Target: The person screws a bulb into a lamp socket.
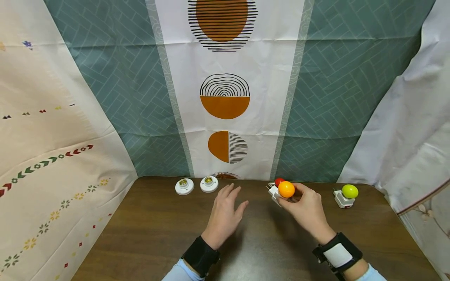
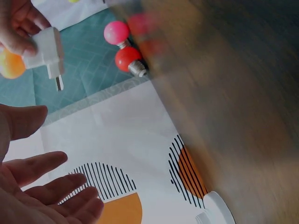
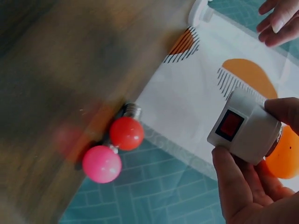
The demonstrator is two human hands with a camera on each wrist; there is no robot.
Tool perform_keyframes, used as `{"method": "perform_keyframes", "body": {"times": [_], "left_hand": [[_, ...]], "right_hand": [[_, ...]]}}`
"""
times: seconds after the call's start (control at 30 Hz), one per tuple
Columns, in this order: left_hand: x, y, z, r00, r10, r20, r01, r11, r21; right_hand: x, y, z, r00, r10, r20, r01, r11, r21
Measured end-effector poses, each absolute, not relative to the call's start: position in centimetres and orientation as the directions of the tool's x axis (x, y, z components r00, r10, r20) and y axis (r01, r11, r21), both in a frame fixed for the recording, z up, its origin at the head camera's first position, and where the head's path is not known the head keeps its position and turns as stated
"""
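Observation:
My right hand [image 1: 309,208] grips a white plug-in bulb holder [image 3: 250,130], raised above the table. Its red switch [image 3: 230,125] shows in the right wrist view, and its metal prongs [image 2: 59,83] in the left wrist view. An orange bulb [image 1: 286,189] sits in this holder. To the left, my left hand [image 1: 225,214] hovers with fingers spread and nothing in them. Behind the held holder, a red bulb [image 3: 126,133] and a pink bulb [image 3: 102,164] lie side by side on the table; the pink one is hidden in the head view.
Two round white lamp bases [image 1: 184,186] [image 1: 209,184] stand at the table's back edge, left of centre. At the back right, a yellow-green bulb [image 1: 350,191] sits in another white plug-in holder [image 1: 343,201]. Patterned cloth [image 1: 232,113] hangs behind the brown table [image 1: 140,242].

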State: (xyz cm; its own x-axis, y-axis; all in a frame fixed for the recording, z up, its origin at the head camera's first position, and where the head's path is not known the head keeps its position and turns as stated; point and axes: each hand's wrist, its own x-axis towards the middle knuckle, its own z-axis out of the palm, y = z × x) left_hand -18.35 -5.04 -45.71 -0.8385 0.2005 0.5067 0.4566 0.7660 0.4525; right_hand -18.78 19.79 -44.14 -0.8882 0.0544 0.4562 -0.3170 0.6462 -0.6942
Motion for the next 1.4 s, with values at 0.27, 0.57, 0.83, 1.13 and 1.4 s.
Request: {"method": "perform_keyframes", "body": {"times": [0.27, 0.57, 0.83, 1.13, 1.4], "left_hand": [[-18.7, -5.3, -46.2, -0.867, 0.215, 0.45, 0.42, 0.803, 0.424], [-18.9, -5.6, -46.3, -0.879, 0.23, 0.418, 0.404, 0.823, 0.398], [-18.9, -5.9, -46.5, -0.879, 0.229, 0.419, 0.392, 0.847, 0.359], [-18.9, -5.9, -46.7, -0.902, 0.215, 0.376, 0.352, 0.87, 0.347], [-18.9, -6.0, -46.9, -0.898, 0.215, 0.384, 0.353, 0.873, 0.336]], "right_hand": [[-19.6, 21.6, -44.9, -0.872, 0.166, 0.46, -0.187, 0.756, -0.628], [-20.7, 23.9, -45.6, -0.852, 0.314, 0.418, -0.03, 0.768, -0.639], [-21.5, 26.2, -47.1, -0.839, 0.395, 0.374, 0.062, 0.753, -0.656], [-21.8, 28.2, -48.7, -0.838, 0.434, 0.331, 0.129, 0.746, -0.653], [-21.7, 29.1, -49.4, -0.841, 0.453, 0.295, 0.184, 0.753, -0.632]]}}
